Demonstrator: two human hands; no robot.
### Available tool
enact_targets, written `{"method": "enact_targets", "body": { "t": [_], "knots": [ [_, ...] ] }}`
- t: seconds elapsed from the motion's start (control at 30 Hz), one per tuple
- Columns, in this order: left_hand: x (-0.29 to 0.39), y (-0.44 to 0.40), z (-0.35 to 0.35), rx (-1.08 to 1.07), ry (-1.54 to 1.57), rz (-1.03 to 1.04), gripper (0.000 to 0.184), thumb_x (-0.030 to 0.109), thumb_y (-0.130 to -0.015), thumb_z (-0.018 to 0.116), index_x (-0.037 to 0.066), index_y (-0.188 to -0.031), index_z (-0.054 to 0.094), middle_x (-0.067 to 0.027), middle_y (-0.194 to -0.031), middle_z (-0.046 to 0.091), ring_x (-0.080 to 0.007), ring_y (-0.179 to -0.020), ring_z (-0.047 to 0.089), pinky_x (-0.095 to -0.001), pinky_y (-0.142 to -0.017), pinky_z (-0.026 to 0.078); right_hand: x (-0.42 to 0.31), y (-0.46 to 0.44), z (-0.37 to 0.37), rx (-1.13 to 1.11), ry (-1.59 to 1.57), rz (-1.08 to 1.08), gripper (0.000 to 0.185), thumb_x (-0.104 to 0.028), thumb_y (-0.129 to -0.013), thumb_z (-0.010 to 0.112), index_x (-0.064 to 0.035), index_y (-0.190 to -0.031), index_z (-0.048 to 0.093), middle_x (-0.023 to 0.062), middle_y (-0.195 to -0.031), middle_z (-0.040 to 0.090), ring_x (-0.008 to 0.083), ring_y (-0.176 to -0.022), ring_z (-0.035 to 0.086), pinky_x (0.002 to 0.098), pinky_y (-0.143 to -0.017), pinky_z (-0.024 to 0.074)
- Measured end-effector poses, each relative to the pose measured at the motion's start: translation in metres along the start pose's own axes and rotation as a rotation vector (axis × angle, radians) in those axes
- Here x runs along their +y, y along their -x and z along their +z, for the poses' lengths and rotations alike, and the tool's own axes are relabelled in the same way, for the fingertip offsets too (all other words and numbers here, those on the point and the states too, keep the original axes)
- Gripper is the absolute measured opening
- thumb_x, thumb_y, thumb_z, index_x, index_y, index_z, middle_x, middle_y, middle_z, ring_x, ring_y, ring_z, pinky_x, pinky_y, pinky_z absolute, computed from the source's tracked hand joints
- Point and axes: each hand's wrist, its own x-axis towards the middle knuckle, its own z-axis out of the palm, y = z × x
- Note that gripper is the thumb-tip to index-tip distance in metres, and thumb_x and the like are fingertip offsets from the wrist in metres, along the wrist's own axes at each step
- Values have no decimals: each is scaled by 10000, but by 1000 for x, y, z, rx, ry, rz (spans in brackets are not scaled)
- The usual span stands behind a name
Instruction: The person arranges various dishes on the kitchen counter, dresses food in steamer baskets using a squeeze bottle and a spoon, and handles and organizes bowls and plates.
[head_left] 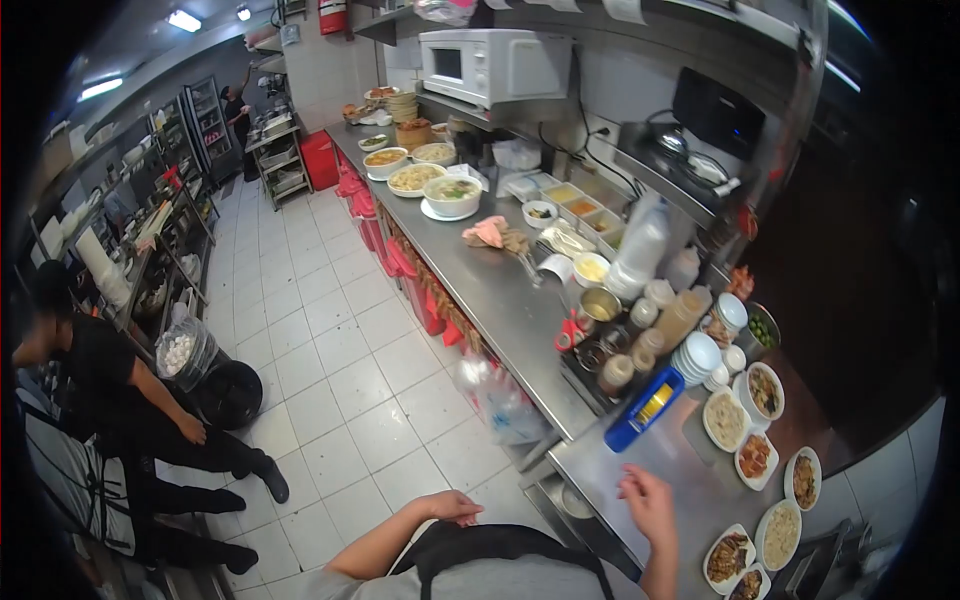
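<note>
While the right hand (646, 492) hangs loose, a blue container (630, 426) lies just beyond it

Although its fingers are bent, the right hand is partly open, with nothing visible in its grasp; it is held by the edge of the steel surface (690, 510), and whether it touches the metal cannot be told. The blue container, which bears a yellow label, lies on that surface beside a cluster of bottles (682, 318). The left hand (455, 508) is in front of the person's dark apron (490, 545), its fingers curled inward; how tightly they close, or whether they enclose anything, cannot be told.

To the right of the right hand stand several filled white dishes, among them one of brown food (726, 556), one of pale food (778, 535) and one of reddish food (756, 456). Stacked bowls (697, 358) stand near the bottles. Farther along, a pink cloth (487, 232) lies near a large bowl of soup (452, 196), and a white microwave (500, 68) sits on a shelf above. Across the tiled floor (345, 395), at left, is a co-worker in black (100, 365).
</note>
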Motion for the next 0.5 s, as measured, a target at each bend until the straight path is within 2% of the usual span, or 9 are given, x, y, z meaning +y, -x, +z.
{"method": "enact_targets", "body": {
  "t": [0.03, 0.13, 0.17, 0.33, 0.4, 0.43, 0.47, 0.5],
  "knots": [
    [-14, 13, -20, 54, 16, -8, 462, 474, -879, 503, 53, -740, 633, -33, -692, 626, -96, -616, 558, -230, -593, 448, -18, -17, 23, -114, 30, -4, 253, -105, -837, 561, -14, -1071, 588, 112, -820, 623, 175, -682, 603, 275, -653, 480],
    [-42, 44, -69, 108, 104, 6, 465, 468, -882, 501, 51, -725, 633, -32, -691, 629, -95, -627, 563, -224, -609, 449, -49, -61, 67, -246, 185, -193, 279, -105, -814, 577, -15, -1078, 581, 134, -827, 617, 224, -725, 613, 290, -674, 481],
    [-50, 48, -82, 119, 145, 25, 450, 452, -884, 508, 49, -727, 633, -28, -683, 627, -100, -638, 582, -222, -601, 448, -61, -71, 75, -250, 163, -167, 295, -115, -802, 585, -11, -1078, 576, 146, -842, 616, 273, -764, 612, 319, -697, 480],
    [-77, 19, -147, 203, 318, -9, 366, 342, -902, 522, 23, -763, 637, -20, -672, 621, -127, -666, 644, -194, -583, 445, -65, -117, 99, -285, 289, -165, 295, -146, -809, 583, -14, -1072, 575, 164, -854, 624, 318, -788, 603, 370, -720, 476],
    [-90, -9, -178, 261, 401, 12, 324, 290, -916, 510, 17, -769, 603, -47, -647, 592, -215, -722, 663, -227, -622, 496, -64, -138, 107, -335, 345, -146, 293, -151, -808, 584, -15, -1067, 577, 166, -854, 624, 322, -791, 602, 373, -726, 476],
    [-105, -26, -195, 327, 452, 21, 302, 253, -927, 480, -7, -825, 595, -47, -600, 553, -226, -670, 658, -233, -610, 503, -65, -149, 111, -341, 357, -124, 287, -158, -808, 577, -14, -1056, 581, 166, -862, 624, 331, -801, 600, 382, -734, 473],
    [-142, -54, -217, 351, 506, 37, 297, 284, -908, 481, 12, -899, 601, -83, -682, 600, -230, -712, 640, -298, -672, 501, -66, -164, 119, -330, 354, -146, 289, -170, -817, 576, -18, -1063, 580, 161, -856, 627, 325, -808, 603, 376, -736, 474],
    [-134, -49, -227, 447, 490, -28, 204, 263, -778, 557, 71, -780, 624, -76, -721, 624, -253, -729, 617, -359, -706, 485, -66, -183, 128, -320, 353, -169, 292, -183, -826, 574, -21, -1070, 579, 155, -851, 629, 320, -815, 606, 370, -737, 476]
  ]
}}
